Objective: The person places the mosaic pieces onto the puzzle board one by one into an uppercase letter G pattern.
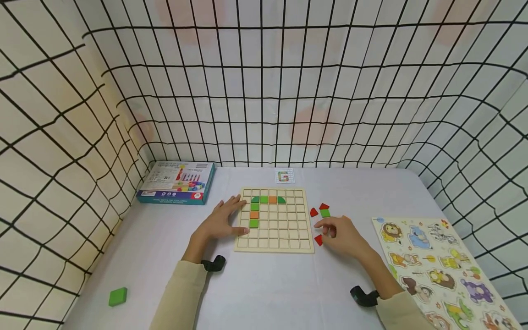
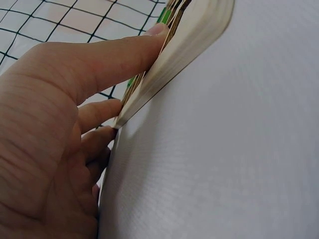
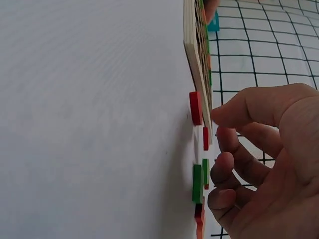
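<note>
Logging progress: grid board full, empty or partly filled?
Partly filled. The grid board holds seven green and orange pieces in a row and a column; its other visible cells are bare.

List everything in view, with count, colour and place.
grid board: one, pale wood, table centre
green squares: three, light green, on board
orange squares: two, orange, on board
corner pieces: two, dark green, on board
loose pieces: at least three red, two green, board's right
pattern card: one, white, beyond board
box: one, multicoloured, far left
block: one, green, near left
animal puzzle: one, multicoloured, right side
mesh: one enclosure, black, back and sides
table surface: one, white, underneath
wrist devices: two, black, one per wrist
sleeves: two, beige, forearms
left hand: one, bare, on board's left edge
right hand: one, bare, beside loose pieces
</note>
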A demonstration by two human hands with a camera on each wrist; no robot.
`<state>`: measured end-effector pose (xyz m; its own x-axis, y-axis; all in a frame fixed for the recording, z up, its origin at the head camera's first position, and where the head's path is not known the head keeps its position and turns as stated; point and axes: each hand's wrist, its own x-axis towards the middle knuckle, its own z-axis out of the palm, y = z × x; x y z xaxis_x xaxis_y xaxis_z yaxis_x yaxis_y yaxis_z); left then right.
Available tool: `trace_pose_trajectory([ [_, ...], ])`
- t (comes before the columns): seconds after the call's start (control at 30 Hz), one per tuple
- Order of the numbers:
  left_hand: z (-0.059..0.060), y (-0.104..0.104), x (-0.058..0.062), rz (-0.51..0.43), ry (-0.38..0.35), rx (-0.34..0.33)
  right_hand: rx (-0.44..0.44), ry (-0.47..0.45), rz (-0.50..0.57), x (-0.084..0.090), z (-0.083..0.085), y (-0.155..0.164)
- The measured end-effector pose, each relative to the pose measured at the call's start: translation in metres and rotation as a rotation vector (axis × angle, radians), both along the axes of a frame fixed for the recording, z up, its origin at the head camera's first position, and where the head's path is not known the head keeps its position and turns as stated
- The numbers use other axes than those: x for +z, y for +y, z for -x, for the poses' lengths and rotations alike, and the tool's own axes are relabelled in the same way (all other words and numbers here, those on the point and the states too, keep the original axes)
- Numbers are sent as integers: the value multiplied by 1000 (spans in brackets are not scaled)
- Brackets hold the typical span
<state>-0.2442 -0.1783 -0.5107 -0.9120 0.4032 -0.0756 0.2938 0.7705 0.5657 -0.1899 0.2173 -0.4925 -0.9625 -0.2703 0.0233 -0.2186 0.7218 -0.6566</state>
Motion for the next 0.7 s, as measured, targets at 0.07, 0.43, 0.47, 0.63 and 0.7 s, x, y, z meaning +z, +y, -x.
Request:
trace_pose_trajectory([
  [0.07,0,-1,0,2,8,-4,18,-16,0,-2,-2,3],
  [0.43,1,-1,0,24,-6,-7,52,-56,-41,-5,-8,5],
  [0.47,1,-1,0,24,-6,-7,43,-54,-48,-4,-8,5],
  [0.63,1,-1,-1,25,-4,0,-2,-35,-68,-2,-9,5],
  [0.7,1,-1,-2,25,-3,3,-1,-29,-69,-1,-10,6],
])
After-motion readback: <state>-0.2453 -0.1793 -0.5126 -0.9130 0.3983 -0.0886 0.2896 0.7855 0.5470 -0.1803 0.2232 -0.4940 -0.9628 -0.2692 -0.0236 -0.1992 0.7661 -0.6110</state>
